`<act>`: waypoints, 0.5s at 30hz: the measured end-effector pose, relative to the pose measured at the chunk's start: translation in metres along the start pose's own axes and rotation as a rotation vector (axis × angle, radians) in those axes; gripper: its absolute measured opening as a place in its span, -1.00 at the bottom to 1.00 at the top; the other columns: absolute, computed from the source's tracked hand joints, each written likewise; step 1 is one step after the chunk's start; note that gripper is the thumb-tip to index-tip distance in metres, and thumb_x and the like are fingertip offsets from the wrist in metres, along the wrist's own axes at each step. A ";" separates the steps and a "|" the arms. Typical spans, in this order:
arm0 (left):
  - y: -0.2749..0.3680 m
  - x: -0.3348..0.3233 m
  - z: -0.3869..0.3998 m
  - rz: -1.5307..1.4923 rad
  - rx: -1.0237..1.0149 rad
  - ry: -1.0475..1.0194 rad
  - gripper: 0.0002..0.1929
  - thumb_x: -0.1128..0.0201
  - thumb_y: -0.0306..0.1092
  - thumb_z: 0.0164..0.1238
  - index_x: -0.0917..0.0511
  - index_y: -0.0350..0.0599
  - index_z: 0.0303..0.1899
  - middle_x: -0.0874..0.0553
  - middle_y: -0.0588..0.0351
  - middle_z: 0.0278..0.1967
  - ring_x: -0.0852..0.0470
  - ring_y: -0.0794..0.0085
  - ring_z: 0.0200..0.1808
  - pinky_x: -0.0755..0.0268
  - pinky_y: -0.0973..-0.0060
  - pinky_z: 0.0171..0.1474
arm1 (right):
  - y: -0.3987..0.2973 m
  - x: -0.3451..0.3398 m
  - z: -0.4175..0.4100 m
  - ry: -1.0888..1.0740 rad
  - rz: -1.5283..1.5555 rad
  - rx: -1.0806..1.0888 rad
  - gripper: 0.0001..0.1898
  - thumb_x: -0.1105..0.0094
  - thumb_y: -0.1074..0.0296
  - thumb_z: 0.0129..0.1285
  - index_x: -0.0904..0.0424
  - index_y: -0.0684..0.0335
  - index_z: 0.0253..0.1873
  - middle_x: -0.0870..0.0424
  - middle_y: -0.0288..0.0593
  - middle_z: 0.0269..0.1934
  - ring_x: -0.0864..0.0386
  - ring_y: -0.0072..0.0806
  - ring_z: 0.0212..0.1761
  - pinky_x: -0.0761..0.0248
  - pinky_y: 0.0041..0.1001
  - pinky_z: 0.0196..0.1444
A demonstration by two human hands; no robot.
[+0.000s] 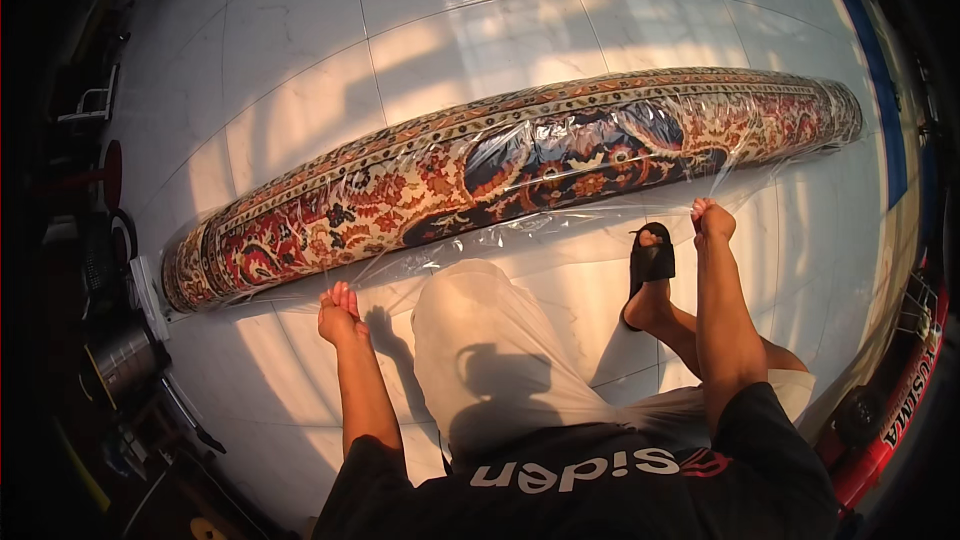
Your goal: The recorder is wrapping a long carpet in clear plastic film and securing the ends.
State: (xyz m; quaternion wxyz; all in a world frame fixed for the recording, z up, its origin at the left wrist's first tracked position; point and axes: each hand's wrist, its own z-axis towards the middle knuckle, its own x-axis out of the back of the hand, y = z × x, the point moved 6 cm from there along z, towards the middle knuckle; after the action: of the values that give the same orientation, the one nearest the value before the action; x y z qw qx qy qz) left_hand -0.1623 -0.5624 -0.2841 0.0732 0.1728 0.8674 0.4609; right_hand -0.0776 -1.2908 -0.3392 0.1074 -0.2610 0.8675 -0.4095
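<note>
A rolled patterned carpet (360, 217) lies across the tiled floor, its right end farther from me than its left. Clear plastic film (495, 232) covers it, and a loose edge of the film stretches along the near side. My left hand (343, 315) pinches that edge near the carpet's left part. Farther right, my right hand (711, 221) grips the same edge and pulls the film into taut creases off the roll. Both hands are on my side of the carpet, not touching it.
My sandalled foot (651, 262) and bent knee (480, 307) are on the near side. Dark clutter with a metal container (124, 364) lines the left. At right are a blue strip (889, 127) and a red object with lettering (911, 390).
</note>
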 end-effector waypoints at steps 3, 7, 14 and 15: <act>-0.009 0.002 0.003 0.087 0.045 0.024 -0.68 -0.01 -0.23 0.47 -0.41 -0.29 0.05 -0.68 -0.02 -0.14 -0.66 0.31 -0.04 -0.56 0.46 -0.01 | -0.003 0.011 0.018 0.048 -0.029 -0.015 -0.87 0.15 0.57 0.32 -0.45 0.43 -0.24 -0.52 -0.17 -0.48 -0.39 -0.53 -0.62 -0.28 -0.62 -0.64; -0.002 0.038 0.046 0.058 0.125 -0.007 -0.64 -0.08 -0.14 0.41 -0.42 -0.25 0.02 -0.63 -0.03 -0.08 -0.62 0.25 0.01 -0.55 0.37 0.05 | 0.003 -0.033 -0.012 0.137 -0.125 -0.041 -0.90 0.15 0.50 0.36 -0.37 0.37 -0.21 -0.60 -0.04 -0.36 -0.51 -0.42 -0.55 -0.46 -0.60 -0.54; -0.027 0.003 0.119 -0.353 0.567 -0.114 -0.56 0.11 -0.03 0.44 -0.34 -0.29 0.01 -0.56 -0.14 0.03 -0.57 0.08 0.06 -0.55 0.28 0.00 | 0.008 -0.088 -0.042 0.147 0.142 -0.319 -0.54 -0.06 -0.06 0.35 -0.33 0.17 0.11 -0.54 -0.03 -0.06 -0.51 -0.32 -0.30 -0.51 -0.45 -0.28; -0.034 0.009 0.136 -0.353 0.558 -0.102 -0.56 0.11 -0.03 0.44 -0.34 -0.29 0.01 -0.56 -0.14 0.03 -0.57 0.08 0.06 -0.55 0.28 0.00 | 0.021 -0.093 -0.057 0.164 0.099 -0.421 -0.49 -0.10 -0.14 0.30 -0.36 0.17 0.08 -0.53 -0.07 -0.08 -0.46 -0.35 -0.34 -0.48 -0.46 -0.29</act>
State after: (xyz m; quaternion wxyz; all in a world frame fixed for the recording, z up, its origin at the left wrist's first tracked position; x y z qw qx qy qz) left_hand -0.1397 -0.4712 -0.3882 0.1451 0.0558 0.9719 0.1767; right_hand -0.0297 -1.1921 -0.3218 -0.0001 -0.2006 0.9514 -0.2335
